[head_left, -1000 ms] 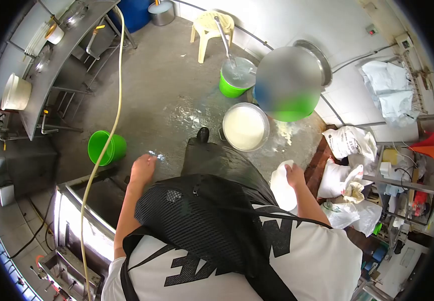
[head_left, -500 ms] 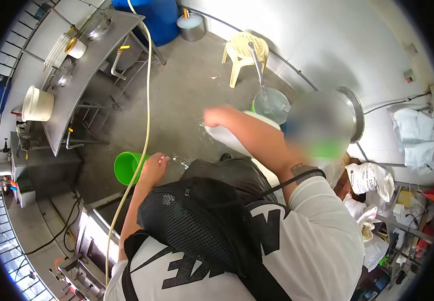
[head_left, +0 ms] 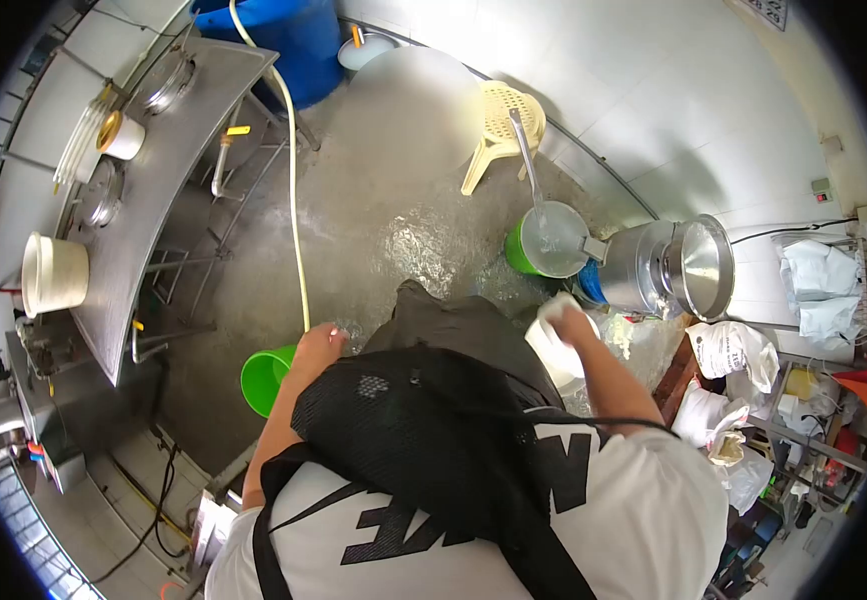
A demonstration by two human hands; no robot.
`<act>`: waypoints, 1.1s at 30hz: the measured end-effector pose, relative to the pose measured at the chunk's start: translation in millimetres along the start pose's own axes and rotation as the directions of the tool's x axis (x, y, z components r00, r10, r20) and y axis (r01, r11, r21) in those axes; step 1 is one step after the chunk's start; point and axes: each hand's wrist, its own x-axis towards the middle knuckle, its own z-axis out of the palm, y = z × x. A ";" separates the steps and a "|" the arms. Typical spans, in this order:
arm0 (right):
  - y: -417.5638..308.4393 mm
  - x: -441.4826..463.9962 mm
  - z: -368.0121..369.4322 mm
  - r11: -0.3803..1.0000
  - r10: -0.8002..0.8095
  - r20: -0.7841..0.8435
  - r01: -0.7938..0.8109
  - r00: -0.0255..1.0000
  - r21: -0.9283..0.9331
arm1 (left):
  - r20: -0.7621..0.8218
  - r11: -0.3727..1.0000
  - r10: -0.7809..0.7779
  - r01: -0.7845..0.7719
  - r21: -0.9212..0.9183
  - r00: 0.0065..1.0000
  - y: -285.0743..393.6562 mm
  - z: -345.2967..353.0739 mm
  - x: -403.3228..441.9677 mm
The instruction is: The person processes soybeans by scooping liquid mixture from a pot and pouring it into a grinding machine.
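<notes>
My right hand [head_left: 575,322] is closed on the rim of a white container [head_left: 551,355], held at my right side; its lower part is partly hidden by my clothes. My left hand [head_left: 321,348] has curled fingers and is beside a green bucket [head_left: 265,378] on my left. Whatever those fingers may hold is hidden. A pale yellow hose [head_left: 297,230] comes down from the top and meets my left hand, where I lose sight of it. Ahead, the floor [head_left: 418,245] shines with water.
A green bucket with a grey, paddle-like tool [head_left: 525,150] stands by a steel machine [head_left: 643,265] at the right. Behind it is a yellow plastic stool [head_left: 508,115]. A steel table [head_left: 168,170] with pots runs along the left; a blue barrel [head_left: 298,50] stands behind. White sacks [head_left: 733,350] lie right.
My right hand has swung back to the right with the white container. Water now shines on the floor ahead. My left hand has stayed near the green bucket, and the hose no longer crosses my forearm.
</notes>
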 end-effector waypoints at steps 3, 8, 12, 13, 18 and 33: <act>29.9 -92.1 33.8 0.915 0.338 -0.027 -0.322 0.941 0.245 | -0.002 0.990 0.103 -0.102 0.102 0.995 24.0 -32.3 51.7; 60.6 -163.6 133.7 0.579 0.714 0.074 -0.647 0.696 0.496 | 0.073 0.840 0.467 -0.468 0.275 0.881 76.2 -36.4 170.5; 37.3 -192.5 155.0 0.367 0.794 0.142 -0.651 0.592 0.664 | 0.215 0.723 0.583 -0.621 0.303 0.784 207.1 -19.9 214.2; 36.9 -190.9 158.1 0.328 0.805 0.153 -0.644 0.574 0.691 | 0.247 0.740 0.545 -0.598 0.307 0.801 241.8 -9.1 216.1; 61.0 -145.1 201.6 0.153 0.842 0.168 -0.524 0.513 0.838 | 0.472 0.440 0.663 -0.813 0.382 0.581 398.7 71.5 200.5; 157.9 39.6 189.6 -0.046 0.827 0.399 -0.659 0.396 0.751 | 0.783 0.284 0.567 -0.953 0.105 0.255 583.8 279.1 216.1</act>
